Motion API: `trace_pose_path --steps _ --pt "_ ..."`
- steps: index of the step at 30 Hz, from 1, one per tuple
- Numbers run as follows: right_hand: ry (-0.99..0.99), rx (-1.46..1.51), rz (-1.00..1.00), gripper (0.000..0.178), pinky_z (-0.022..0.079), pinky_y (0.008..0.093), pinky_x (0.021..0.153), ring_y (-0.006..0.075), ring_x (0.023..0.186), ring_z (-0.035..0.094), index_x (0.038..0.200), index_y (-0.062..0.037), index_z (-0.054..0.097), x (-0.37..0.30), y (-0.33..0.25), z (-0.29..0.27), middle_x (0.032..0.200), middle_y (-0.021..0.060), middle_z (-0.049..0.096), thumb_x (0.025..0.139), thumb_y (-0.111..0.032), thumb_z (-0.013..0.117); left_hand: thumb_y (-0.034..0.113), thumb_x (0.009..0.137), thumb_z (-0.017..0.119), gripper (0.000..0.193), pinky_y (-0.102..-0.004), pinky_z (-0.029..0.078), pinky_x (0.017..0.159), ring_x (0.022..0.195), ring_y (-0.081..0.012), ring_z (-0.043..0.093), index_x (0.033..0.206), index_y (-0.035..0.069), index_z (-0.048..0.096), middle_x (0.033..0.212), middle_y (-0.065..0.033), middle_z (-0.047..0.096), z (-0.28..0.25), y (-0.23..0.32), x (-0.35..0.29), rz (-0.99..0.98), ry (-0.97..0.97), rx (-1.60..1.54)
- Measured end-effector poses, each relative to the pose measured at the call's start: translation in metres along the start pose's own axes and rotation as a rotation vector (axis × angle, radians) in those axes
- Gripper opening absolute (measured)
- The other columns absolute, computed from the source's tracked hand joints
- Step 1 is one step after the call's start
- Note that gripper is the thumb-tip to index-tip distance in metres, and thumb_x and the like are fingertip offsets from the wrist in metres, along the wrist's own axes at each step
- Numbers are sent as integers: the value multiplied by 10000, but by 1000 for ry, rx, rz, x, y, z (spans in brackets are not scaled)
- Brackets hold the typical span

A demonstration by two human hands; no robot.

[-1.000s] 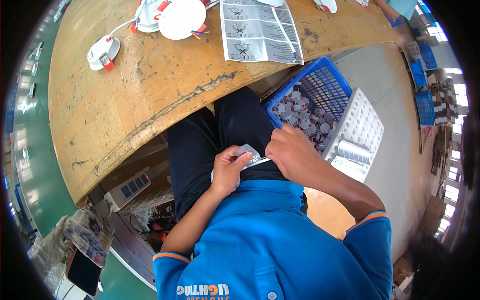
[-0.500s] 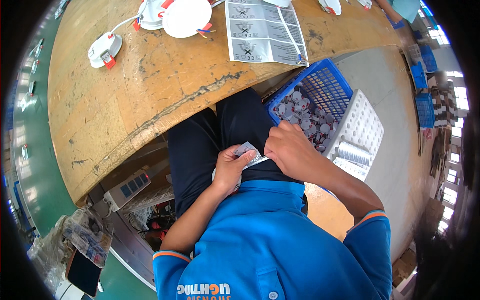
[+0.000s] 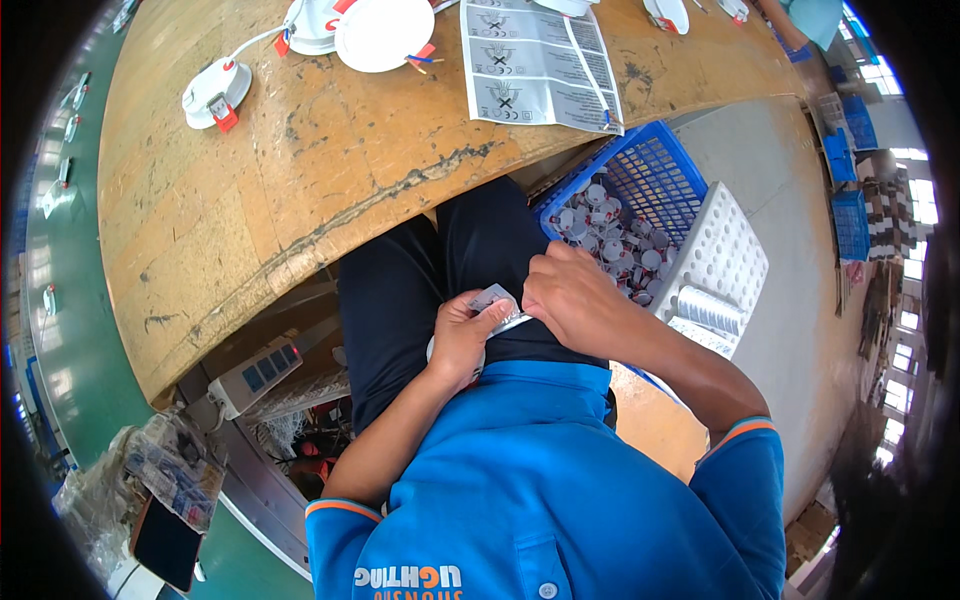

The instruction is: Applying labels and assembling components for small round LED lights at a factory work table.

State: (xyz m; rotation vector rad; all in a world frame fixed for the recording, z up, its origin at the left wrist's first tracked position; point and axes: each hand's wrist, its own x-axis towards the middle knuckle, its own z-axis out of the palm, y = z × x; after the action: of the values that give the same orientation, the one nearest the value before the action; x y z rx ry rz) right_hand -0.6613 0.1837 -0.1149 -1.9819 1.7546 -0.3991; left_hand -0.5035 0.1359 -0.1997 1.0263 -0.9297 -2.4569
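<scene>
Over my lap, my left hand point(image 3: 462, 338) is closed round a white round downlight, mostly hidden by the fingers. Its thumb presses a small silver label point(image 3: 492, 297) with dark print. A thin white cable point(image 3: 515, 322) runs from there to my right hand point(image 3: 568, 297), whose fingers pinch its end; the fingertips are partly hidden. On the table above lie more downlights: a white disc point(image 3: 384, 34) with a red clip and bare wire ends, and a smaller one point(image 3: 217, 94) on its side. A silver sheet of labels point(image 3: 545, 75) hangs slightly over the table edge.
The worn wooden table point(image 3: 260, 190) curves round in front of me. To the right stands a blue basket point(image 3: 655, 165) full of small white parts, with a white perforated tray point(image 3: 725, 250) leaning by it. A power strip point(image 3: 255, 378) sits below the table at left.
Both hands keep almost the same place and grip. The view has shifted slightly, so the table things appear a little further right.
</scene>
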Motion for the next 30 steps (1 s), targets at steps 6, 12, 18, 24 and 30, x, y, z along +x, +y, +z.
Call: trace_pose_path --steps 6,12,18,24,30 --pt "-2 -105 3 54 336 345 646 246 734 433 642 -51 541 -6 -2 7 702 79 470 689 -75 554 95 786 605 72 -206 445 629 667 -69 550 808 27 611 757 -31 618 -3 -5 3 -23 5 3" --pt "-15 -38 19 52 339 347 644 242 749 455 652 -46 558 -7 2 7 705 82 497 613 -15 543 90 790 599 66 -208 448 633 680 -74 555 814 29 606 769 -34 618 -2 -3 2 -15 -4 -22" --pt "-37 -6 63 56 345 350 645 251 766 463 673 -43 576 -3 -2 10 718 93 516 627 -23 553 83 792 593 61 -207 449 644 687 -74 556 821 32 607 781 -36 620 -5 -7 4 -52 -17 -50" --pt "-56 47 70 57 346 361 632 277 717 444 671 -37 536 2 2 19 698 106 485 709 -72 561 83 789 595 65 -237 473 686 714 -95 577 828 32 607 796 -44 621 -6 -6 4 -42 -10 -96" --pt "15 55 121 53 353 361 646 275 728 446 684 -43 524 -4 -7 26 713 101 488 712 -67 562 94 804 577 73 -269 492 722 742 -112 582 844 37 599 818 -47 615 -5 -9 7 -62 -4 -79"
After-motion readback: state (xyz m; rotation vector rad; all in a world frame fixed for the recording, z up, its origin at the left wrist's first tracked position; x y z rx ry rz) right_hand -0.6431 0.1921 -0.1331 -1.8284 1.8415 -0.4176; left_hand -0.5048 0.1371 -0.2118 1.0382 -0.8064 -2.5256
